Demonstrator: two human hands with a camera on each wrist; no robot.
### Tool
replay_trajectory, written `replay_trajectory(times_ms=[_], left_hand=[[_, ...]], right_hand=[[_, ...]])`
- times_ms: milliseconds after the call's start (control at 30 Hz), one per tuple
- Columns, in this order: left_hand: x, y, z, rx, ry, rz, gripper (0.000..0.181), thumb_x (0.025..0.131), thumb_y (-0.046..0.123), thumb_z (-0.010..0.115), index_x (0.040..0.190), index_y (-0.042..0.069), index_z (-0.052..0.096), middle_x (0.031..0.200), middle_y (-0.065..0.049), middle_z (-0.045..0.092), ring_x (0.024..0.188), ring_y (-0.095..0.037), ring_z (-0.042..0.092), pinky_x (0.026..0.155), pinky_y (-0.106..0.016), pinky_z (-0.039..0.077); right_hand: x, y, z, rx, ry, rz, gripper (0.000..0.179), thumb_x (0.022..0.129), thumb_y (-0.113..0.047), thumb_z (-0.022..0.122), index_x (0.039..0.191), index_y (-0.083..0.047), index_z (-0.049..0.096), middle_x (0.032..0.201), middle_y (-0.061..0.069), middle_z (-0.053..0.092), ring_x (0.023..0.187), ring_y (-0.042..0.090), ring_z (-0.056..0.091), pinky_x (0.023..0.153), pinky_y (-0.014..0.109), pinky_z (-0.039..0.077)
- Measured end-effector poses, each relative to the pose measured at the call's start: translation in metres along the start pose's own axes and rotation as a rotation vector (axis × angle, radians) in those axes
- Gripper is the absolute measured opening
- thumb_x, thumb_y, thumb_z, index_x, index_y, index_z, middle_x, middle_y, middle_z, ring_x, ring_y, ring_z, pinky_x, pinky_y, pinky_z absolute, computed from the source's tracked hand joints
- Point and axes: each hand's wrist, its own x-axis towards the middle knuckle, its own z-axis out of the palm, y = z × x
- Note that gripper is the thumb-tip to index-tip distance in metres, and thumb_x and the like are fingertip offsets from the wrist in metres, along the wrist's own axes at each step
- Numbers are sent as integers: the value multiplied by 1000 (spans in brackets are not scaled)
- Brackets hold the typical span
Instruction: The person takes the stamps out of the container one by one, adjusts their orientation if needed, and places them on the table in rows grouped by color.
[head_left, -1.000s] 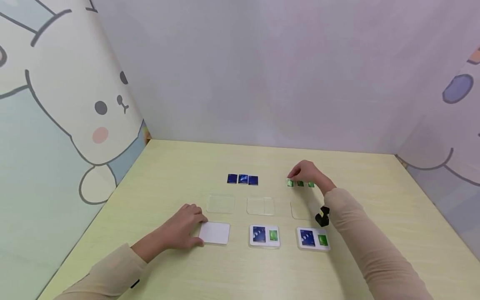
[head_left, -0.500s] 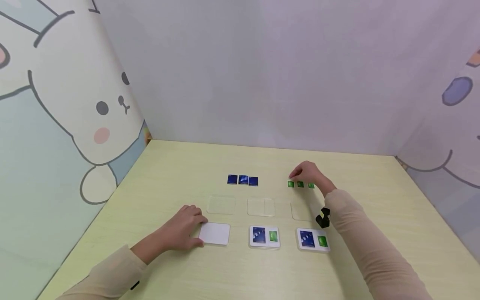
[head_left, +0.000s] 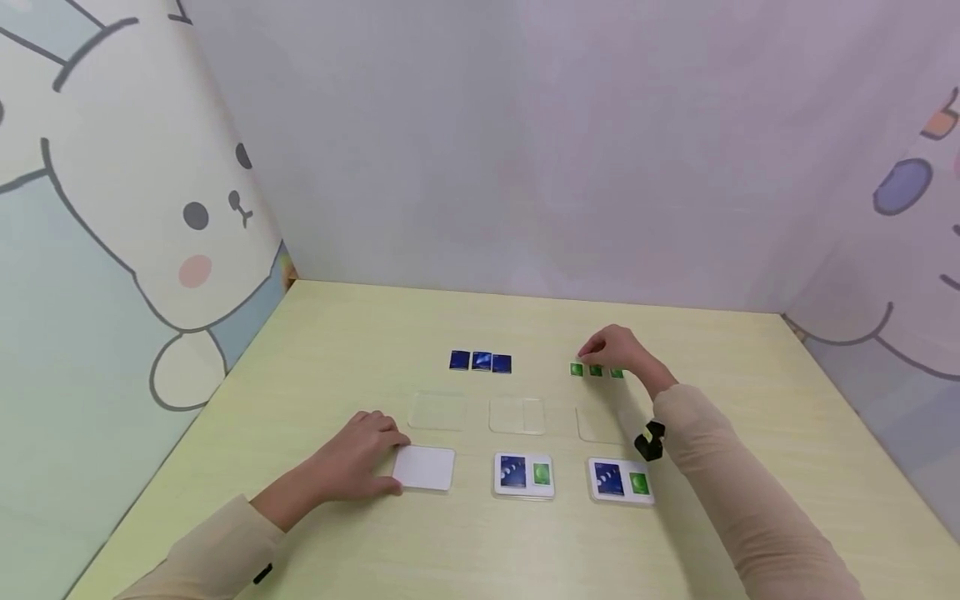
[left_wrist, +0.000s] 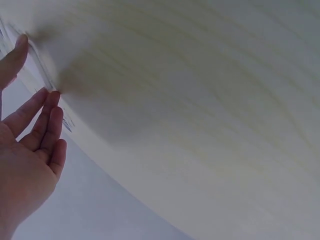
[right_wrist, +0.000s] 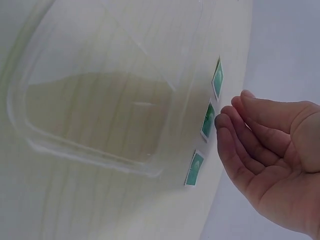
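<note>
In the head view my left hand (head_left: 352, 462) spans the left end of a white card (head_left: 424, 468), which has rounded corners. Thumb and fingertips sit at its two left corners; the left wrist view shows them on the edge of a thin clear case. Farther back, my right hand (head_left: 618, 348) hovers beside a row of small green stamps (head_left: 577, 369). Its fingers bend loosely, and nothing shows between thumb and forefinger in the right wrist view. There the fingertips overlap the edge of the middle green stamp (right_wrist: 207, 121). All the stamps in this row have white borders.
Three dark blue stamps (head_left: 482, 361) form a row at the back. Clear plastic covers (head_left: 517, 416) lie along the middle of the table. Two cased white cards, the centre one (head_left: 523, 492) and the right one (head_left: 621, 497), each bear a blue and a green stamp.
The right fingertips have drawn slightly right of the leftmost green stamp, which now lies in line with the others. My left hand stays at the white card. The head view has shifted slightly.
</note>
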Motion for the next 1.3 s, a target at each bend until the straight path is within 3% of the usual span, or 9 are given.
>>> replay_trajectory(times_ms=[333,700,967,1300], left_hand=[[-3,-2,1,-40,7,-2,52,71,40,82,110,8,68,104,-1,65,98,-17,55,92,-43,42],[-3,-2,-1,-18,-8,3,55,72,43,81,111,8,67,106,-3,66,102,-20,55,93,-44,41],[-3,-1,-4,7,16,18,55,72,45,80,111,8,67,108,-4,66,102,-21,56,93,-44,41],[3,3,-9,-12,11,-4,57,73,43,80,115,8,66,111,-5,66,106,-23,55,96,-46,41]], right_hand=[[-9,1,-3,26,-38,-5,21,89,-20,66,99,-3,73,84,10,72,67,16,62,61,25,47],[-22,-5,-3,35,-23,-53,20,89,-18,67,99,-2,73,87,13,72,70,16,61,62,26,47],[-32,-8,1,24,5,-89,19,86,-17,70,97,-3,74,91,11,74,79,14,62,73,29,50],[-45,-9,8,2,55,-129,18,86,-16,70,96,-1,74,92,13,73,76,16,60,69,27,48]])
